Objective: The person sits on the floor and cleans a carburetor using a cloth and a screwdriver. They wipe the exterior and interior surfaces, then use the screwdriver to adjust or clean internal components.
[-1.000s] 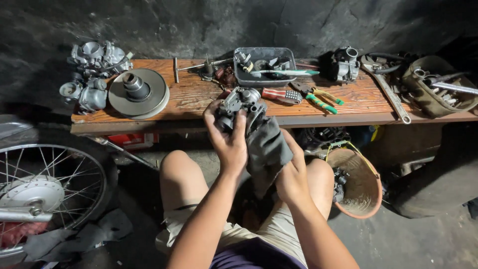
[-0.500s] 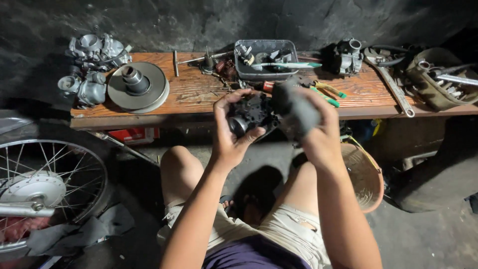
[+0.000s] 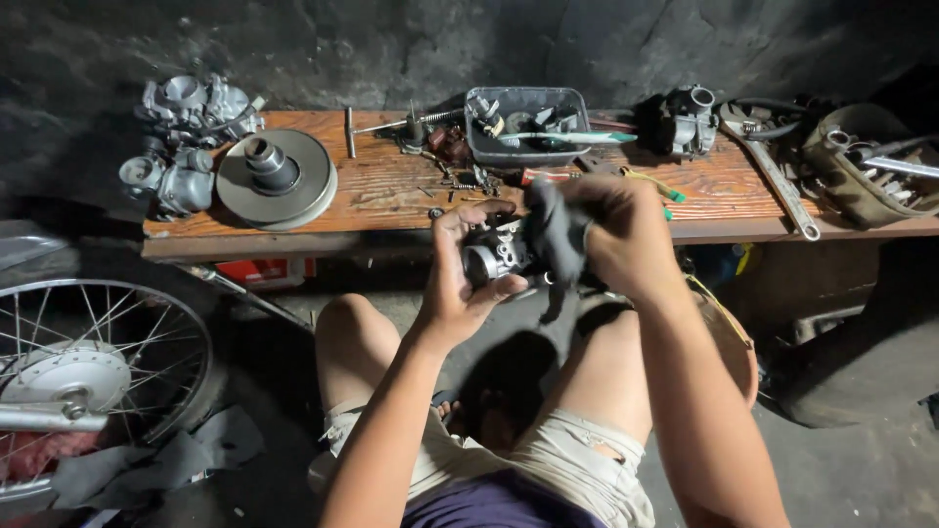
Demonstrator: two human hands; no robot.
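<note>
From the head camera, the left hand (image 3: 460, 269) was closed around a small cast-metal carburetor (image 3: 497, 256), dull grey and knobbly, with a round bore facing out between thumb and fingers. The right hand (image 3: 618, 235) gripped a dark, limp rag (image 3: 558, 240) bunched against the carburetor's right side, a tail of cloth hanging below. Both hands were held above the person's bare knees, just in front of a rough, reddish wooden bench (image 3: 391, 191).

Beyond the hands sat a grey plastic tray (image 3: 528, 147) of small parts. Well to the left of the left hand lay a smooth, round metal pulley disc (image 3: 276, 176) and a cluster of other carburetors (image 3: 181, 127). To the right of the right hand lay a long steel wrench (image 3: 778, 181). Far left stood a spoked wheel (image 3: 93, 376).
</note>
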